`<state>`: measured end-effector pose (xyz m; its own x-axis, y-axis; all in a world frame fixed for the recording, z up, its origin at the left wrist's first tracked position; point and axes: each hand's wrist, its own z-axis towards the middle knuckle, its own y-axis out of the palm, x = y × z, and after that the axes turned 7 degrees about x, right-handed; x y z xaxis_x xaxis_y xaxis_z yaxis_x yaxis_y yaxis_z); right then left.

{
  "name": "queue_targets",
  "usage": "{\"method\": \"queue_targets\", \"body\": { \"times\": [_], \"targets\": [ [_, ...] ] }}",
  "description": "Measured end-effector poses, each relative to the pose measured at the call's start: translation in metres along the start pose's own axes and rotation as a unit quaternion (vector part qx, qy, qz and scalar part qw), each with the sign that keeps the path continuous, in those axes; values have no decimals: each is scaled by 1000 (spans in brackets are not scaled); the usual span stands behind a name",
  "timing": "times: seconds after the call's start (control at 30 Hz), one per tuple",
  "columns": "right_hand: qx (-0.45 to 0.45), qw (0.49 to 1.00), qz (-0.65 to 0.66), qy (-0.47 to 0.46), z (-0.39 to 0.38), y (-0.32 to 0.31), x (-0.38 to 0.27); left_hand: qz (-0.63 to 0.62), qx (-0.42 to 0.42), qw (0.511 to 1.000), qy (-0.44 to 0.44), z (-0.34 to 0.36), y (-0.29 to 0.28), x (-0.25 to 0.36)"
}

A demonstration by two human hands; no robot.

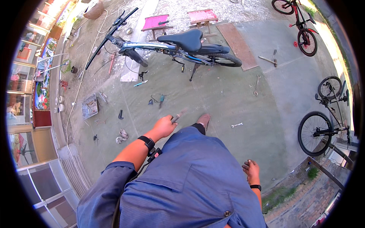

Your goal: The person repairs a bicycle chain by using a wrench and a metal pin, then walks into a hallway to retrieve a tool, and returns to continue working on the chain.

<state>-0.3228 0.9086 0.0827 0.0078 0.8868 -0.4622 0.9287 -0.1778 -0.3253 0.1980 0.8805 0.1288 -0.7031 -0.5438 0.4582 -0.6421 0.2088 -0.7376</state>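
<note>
In front of my body, my left hand (164, 126) is closed around a short dark-handled tool (175, 118) with a pale, blurred tip; its exact kind is unclear. The tool points forward over the green-grey floor, near my shoe (204, 119). Out to the right side hangs my right hand (251, 170), its fingers loosely bent and apart, with nothing visible in them. Ahead of me a blue and white bicycle (152, 46) stands on its kickstand, handlebar to the left. Neither hand touches it. A green-handled tool (161, 99) lies on the floor beyond my left hand.
Around me lie a wrench (257, 85), a smaller wrench (237, 124), a hammer (269, 60), a crumpled rag (122, 136) and a tool-filled tray (91, 106). Two pink-topped folding stools (155, 22) stand beyond the bicycle. More bicycles (315, 133) are at the right. A hose (72, 110) runs along the left.
</note>
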Motion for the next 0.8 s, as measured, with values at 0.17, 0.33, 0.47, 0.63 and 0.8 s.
{"method": "queue_targets", "body": {
  "times": [0.17, 0.33, 0.47, 0.63, 0.8],
  "targets": [
    [-6, 999, 22, -34, 26, 1, -73, 3, -33, 999, 28, 62, -26, 83],
    [-27, 999, -21, -41, 62, 2, -126, -1, -29, 998, 51, 117, -20, 130],
    [-37, 995, -86, -41, 94, -8, -185, -25, -27, 999, 17, 144, -14, 175],
    [-55, 988, -130, -68, 173, -41, -285, -56, 24, 998, -36, 183, 11, 238],
    [-52, 991, -108, -62, 279, -105, -401, -82, 47, 992, -82, 207, 22, 307]
  ]
}}
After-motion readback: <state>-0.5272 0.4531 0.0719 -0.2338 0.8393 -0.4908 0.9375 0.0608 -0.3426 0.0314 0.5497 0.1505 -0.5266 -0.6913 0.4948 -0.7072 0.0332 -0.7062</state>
